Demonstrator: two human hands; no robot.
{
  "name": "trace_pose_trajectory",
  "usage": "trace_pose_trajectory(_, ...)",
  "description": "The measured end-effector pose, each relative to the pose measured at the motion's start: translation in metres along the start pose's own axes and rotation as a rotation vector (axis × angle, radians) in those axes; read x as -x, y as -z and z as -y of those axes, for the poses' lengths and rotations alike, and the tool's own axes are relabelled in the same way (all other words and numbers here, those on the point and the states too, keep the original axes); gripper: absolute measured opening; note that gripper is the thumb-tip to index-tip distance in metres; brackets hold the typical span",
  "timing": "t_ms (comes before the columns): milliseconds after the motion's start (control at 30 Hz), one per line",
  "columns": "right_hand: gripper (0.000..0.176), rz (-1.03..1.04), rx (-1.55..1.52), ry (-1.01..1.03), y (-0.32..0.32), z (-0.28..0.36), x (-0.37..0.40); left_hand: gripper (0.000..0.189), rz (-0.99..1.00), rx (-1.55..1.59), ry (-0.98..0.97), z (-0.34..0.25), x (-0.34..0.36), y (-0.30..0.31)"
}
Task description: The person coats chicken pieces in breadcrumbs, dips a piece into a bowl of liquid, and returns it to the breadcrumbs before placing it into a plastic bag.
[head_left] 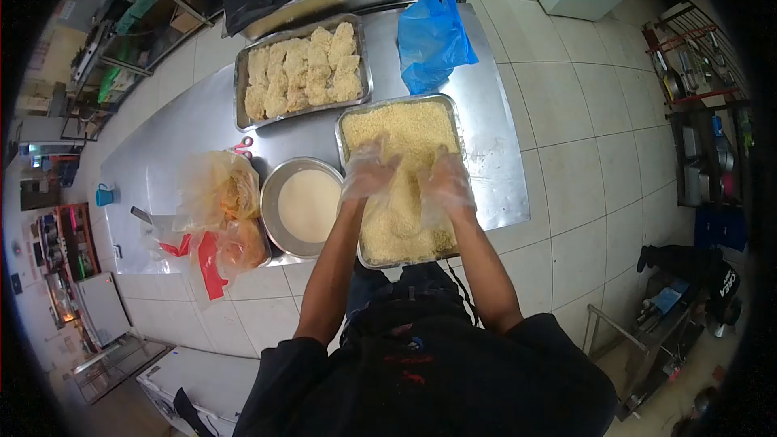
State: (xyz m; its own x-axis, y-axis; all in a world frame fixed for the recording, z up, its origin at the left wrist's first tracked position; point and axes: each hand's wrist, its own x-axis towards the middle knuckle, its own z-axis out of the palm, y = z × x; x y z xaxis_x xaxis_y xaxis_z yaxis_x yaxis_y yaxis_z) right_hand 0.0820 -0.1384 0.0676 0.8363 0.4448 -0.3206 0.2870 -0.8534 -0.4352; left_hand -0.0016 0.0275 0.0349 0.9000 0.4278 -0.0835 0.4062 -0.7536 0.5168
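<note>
In the head view, both my hands wear clear plastic gloves and rest in a metal tray (pixel 455 113) of pale breadcrumbs (pixel 405 120). My left hand (pixel 371 170) lies over the left half, fingers stretched out and thumb apart, touching the crumbs. On the right side, my right hand (pixel 447 182) also reaches into the crumbs with its fingers apart, the tips partly sunk. Neither hand visibly holds anything. Left of the tray stands a round metal bowl (pixel 269 222) of creamy white liquid (pixel 310 205). Behind it, another metal tray (pixel 240 109) carries rows of crumb-coated pieces (pixel 299 69).
A blue plastic bag (pixel 433 40) sits at the table's back right. Clear bags with orange-brown contents (pixel 236 198) lie left of the bowl, near red-handled scissors (pixel 243 146). A small blue cup (pixel 104 194) is at the left end of the steel table (pixel 162 142).
</note>
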Motion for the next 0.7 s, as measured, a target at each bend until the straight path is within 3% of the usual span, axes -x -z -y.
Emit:
trace_pose_trajectory(100,0.073,0.249,-0.108,-0.117,0.002,-0.002,-0.035,0.081,0.195,-0.006,0.221,-0.004,-0.02,-0.02)
trace_pose_trajectory(167,0.066,0.241,-0.472,-0.206,-0.038,-0.023,-0.059,0.087,0.247,0.048,0.18,0.027,-0.036,-0.069)
trace_pose_trajectory(233,0.061,0.215,-0.851,-0.231,-0.067,-0.033,-0.078,0.083,0.207,0.168,0.257,0.016,-0.044,-0.071)
trace_pose_trajectory(300,0.059,0.175,-1.252,-0.209,-0.09,-0.032,-0.081,0.07,0.088,0.343,0.456,-0.008,-0.042,-0.067)
trace_pose_trajectory(400,0.049,0.442,-1.433,-0.433,-0.043,-0.011,-0.069,0.083,0.239,0.62,0.571,0.005,-0.051,-0.063)
trace_pose_trajectory(500,0.042,0.553,-1.534,-0.504,-0.025,-0.013,-0.055,0.066,0.34,0.576,0.476,-0.012,-0.048,-0.014)
trace_pose_trajectory(600,0.037,0.523,-1.472,-0.429,-0.026,-0.017,-0.038,0.053,0.175,0.775,0.288,0.013,-0.03,-0.038)
trace_pose_trajectory(700,0.029,0.262,-1.202,-0.336,-0.035,-0.018,-0.009,0.045,0.256,0.513,0.359,-0.015,-0.019,0.0)
